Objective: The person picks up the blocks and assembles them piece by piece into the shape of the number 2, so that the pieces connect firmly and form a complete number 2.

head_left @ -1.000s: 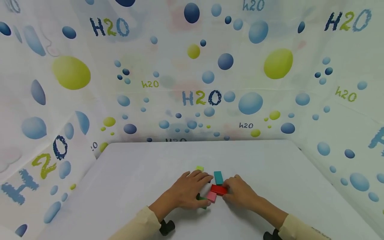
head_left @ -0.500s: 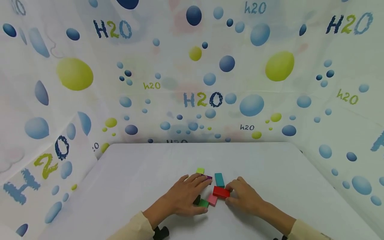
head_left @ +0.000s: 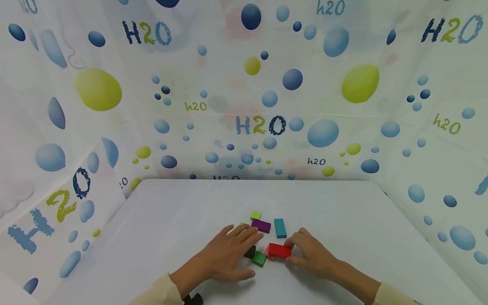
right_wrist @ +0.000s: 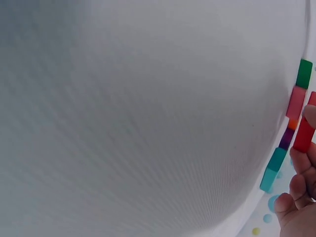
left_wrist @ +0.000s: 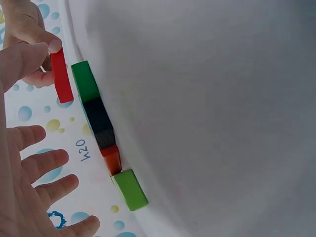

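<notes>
My right hand (head_left: pixel 314 257) pinches a red block (head_left: pixel 279 250) between thumb and fingers, and the right wrist view shows it held above the table. Beneath and beside it lies a pink block (right_wrist: pixel 296 102), mostly covered in the head view. My left hand (head_left: pixel 228 255) hovers with spread fingers over the left side of the loose blocks and holds nothing. Near its fingers are a green block (head_left: pixel 259 259), a black block (head_left: pixel 250 252) and an orange block (left_wrist: pixel 112 160). A lime block (left_wrist: pixel 131 190) is largely hidden by the hand in the head view.
Farther back lie a purple block (head_left: pixel 261 225), another lime block (head_left: pixel 256 215) and an upright-looking teal block (head_left: pixel 280 228). The white table (head_left: pixel 171 212) meets a bubble-patterned curtain (head_left: pixel 213 76) behind and at both sides.
My right hand has lifted the red block off the group and drawn it slightly nearer. My left hand has moved left and nearer, uncovering the purple and green blocks.
</notes>
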Demonstrator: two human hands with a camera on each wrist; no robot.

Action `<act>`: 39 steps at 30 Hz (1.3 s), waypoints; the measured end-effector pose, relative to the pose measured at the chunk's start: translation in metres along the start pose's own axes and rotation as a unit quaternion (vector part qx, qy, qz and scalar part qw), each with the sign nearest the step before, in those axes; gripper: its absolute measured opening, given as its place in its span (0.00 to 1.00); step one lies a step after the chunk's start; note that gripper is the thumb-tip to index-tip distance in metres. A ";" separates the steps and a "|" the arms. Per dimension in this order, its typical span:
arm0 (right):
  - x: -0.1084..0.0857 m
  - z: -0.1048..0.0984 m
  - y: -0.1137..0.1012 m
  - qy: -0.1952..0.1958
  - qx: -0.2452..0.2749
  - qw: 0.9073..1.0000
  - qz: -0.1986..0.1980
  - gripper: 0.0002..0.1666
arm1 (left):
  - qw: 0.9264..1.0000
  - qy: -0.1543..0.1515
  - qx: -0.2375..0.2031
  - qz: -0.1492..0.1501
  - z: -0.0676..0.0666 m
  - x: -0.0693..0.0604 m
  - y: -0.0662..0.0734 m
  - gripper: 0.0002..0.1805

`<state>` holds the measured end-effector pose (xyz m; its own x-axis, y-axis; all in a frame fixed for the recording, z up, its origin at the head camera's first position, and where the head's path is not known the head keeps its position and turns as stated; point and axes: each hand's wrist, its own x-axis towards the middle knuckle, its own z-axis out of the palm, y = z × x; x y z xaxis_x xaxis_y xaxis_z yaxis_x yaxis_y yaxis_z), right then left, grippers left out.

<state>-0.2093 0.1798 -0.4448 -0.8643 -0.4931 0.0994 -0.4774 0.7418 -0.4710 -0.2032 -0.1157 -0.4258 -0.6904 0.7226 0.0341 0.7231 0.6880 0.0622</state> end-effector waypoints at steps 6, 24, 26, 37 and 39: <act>-0.005 0.001 -0.004 -0.026 0.003 1.000 -0.010 0.23 | 1.000 0.000 0.000 0.003 0.003 -0.007 0.000 0.47; -0.022 0.005 -0.009 -0.092 0.008 0.994 -0.051 0.23 | 0.999 -0.026 0.005 0.019 0.005 -0.026 0.004 0.47; -0.023 0.005 -0.011 -0.102 0.011 0.993 -0.057 0.22 | 0.999 -0.032 -0.001 0.021 0.005 -0.028 0.006 0.47; -0.027 0.006 -0.026 -0.133 0.024 0.988 -0.080 0.18 | 0.998 -0.037 0.001 0.045 0.003 -0.034 0.007 0.46; -0.028 0.007 -0.027 -0.138 0.021 0.987 -0.082 0.18 | 0.998 -0.040 0.000 0.048 0.003 -0.036 0.008 0.46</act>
<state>-0.1713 0.1705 -0.4409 -0.6973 -0.7141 -0.0623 -0.5954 0.6254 -0.5044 -0.1728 -0.1357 -0.4298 -0.6149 0.7876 -0.0394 0.7852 0.6161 0.0627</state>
